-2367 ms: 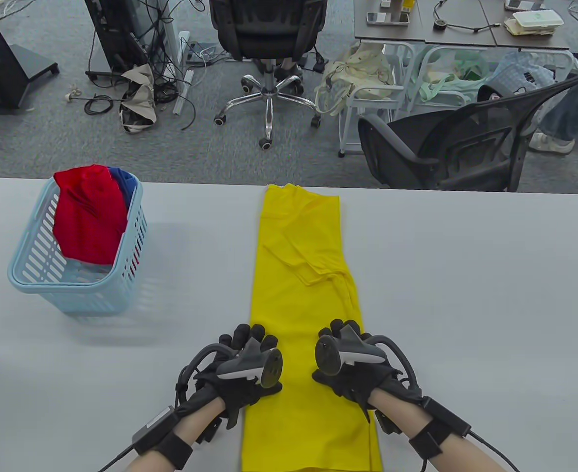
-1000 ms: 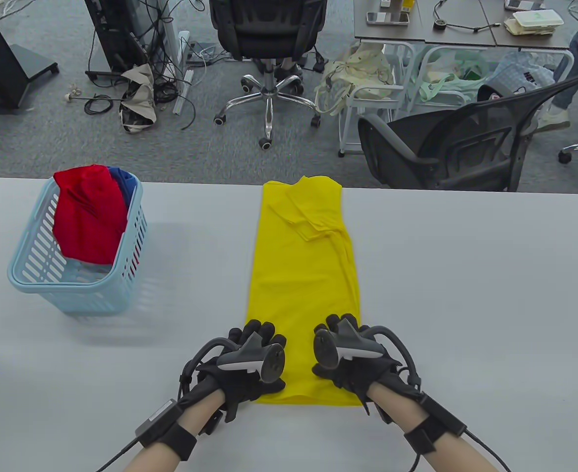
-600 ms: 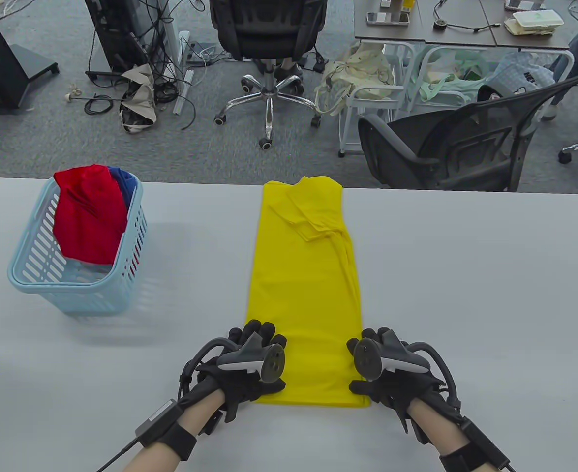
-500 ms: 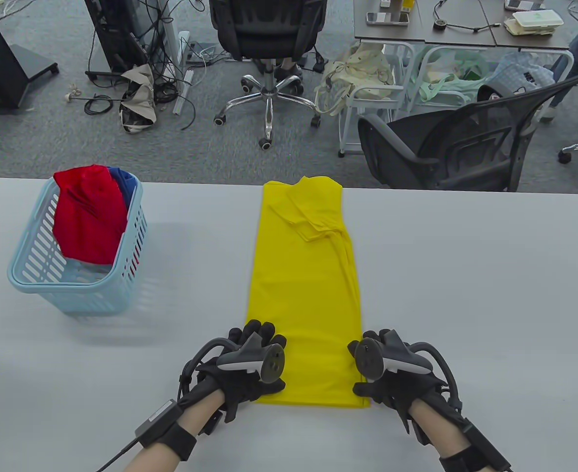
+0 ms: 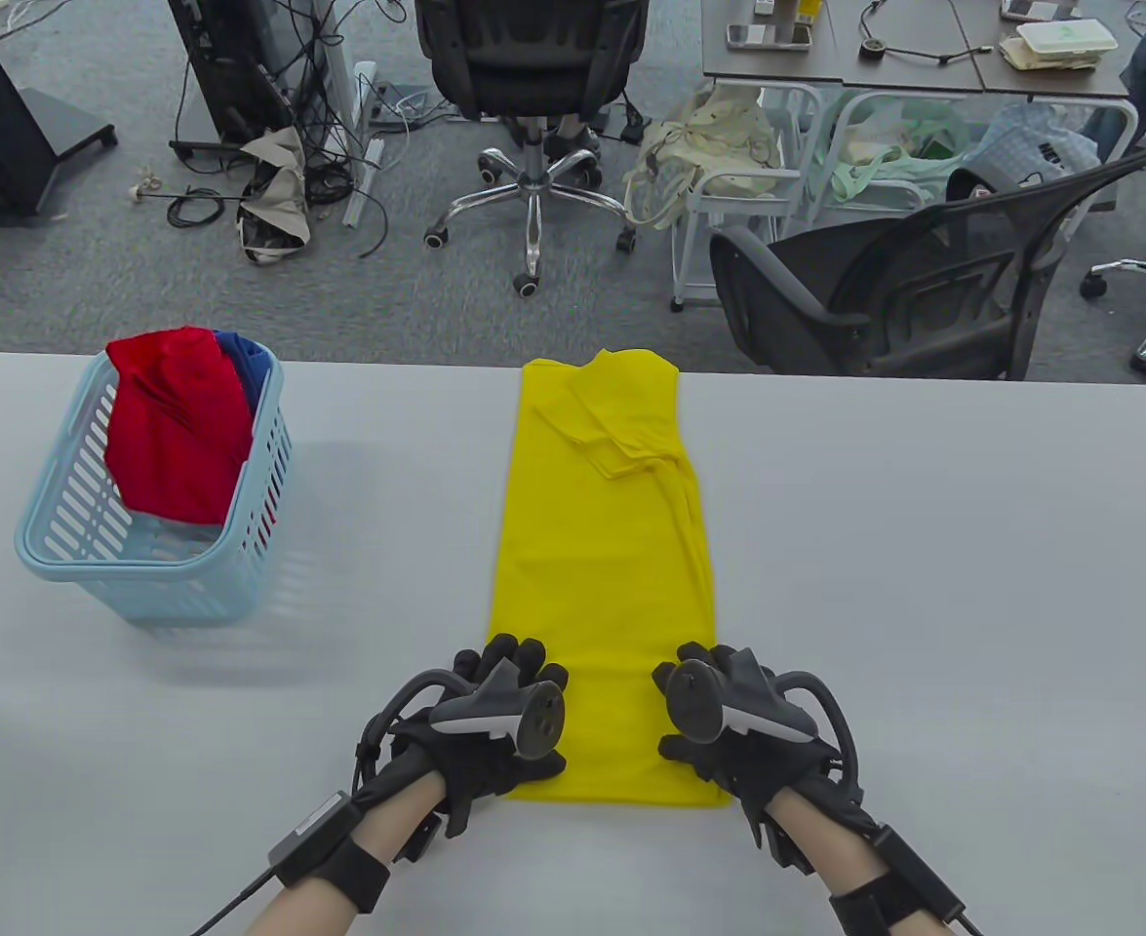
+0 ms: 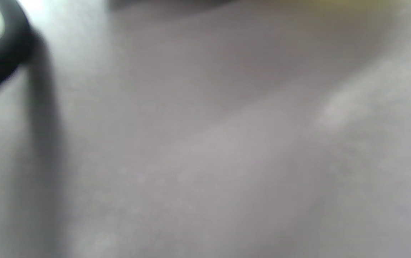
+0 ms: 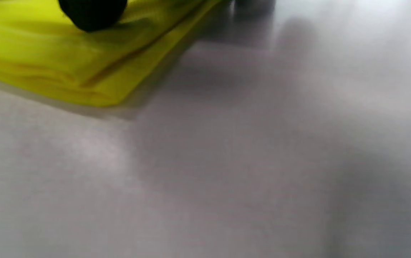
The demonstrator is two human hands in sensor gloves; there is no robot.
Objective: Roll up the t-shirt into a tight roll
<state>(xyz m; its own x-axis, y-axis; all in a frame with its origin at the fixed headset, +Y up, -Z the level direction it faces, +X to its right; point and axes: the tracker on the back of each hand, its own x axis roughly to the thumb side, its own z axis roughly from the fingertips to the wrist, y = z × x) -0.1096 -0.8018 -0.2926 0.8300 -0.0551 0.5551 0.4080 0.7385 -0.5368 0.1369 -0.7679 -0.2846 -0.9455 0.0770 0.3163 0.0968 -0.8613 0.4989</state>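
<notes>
The t-shirt [image 5: 604,575], bright yellow and folded lengthwise into a long narrow strip, lay flat on the grey table [image 5: 924,585], running from the table's far edge down to a straight hem just in front of me. Its folded-in sleeve showed as a small ridge toward the far end of the strip. My left hand [image 5: 494,726] rested on the near left corner of the shirt, palm down, the fingers bent over the cloth's left edge; the tracker hid too much for me to tell whether they pinched the fabric or only pressed on it. My right hand [image 5: 729,726] sat at the near right corner of the shirt, partly on the cloth and partly on the table beside it, fingers curved downward, and again I could not tell whether they gripped anything. In my right wrist view, a dark fingertip [image 7: 92,12] pressed on top of the layered yellow corner, whose stacked folds showed at the edge. My left wrist view was a blur of grey tabletop with a faint yellow tint at the top. To the left of the shirt and well apart from it stood a light blue basket [image 5: 158,575], holding a red garment [image 5: 182,429] and a blue one [image 5: 246,366] tucked behind it.
</notes>
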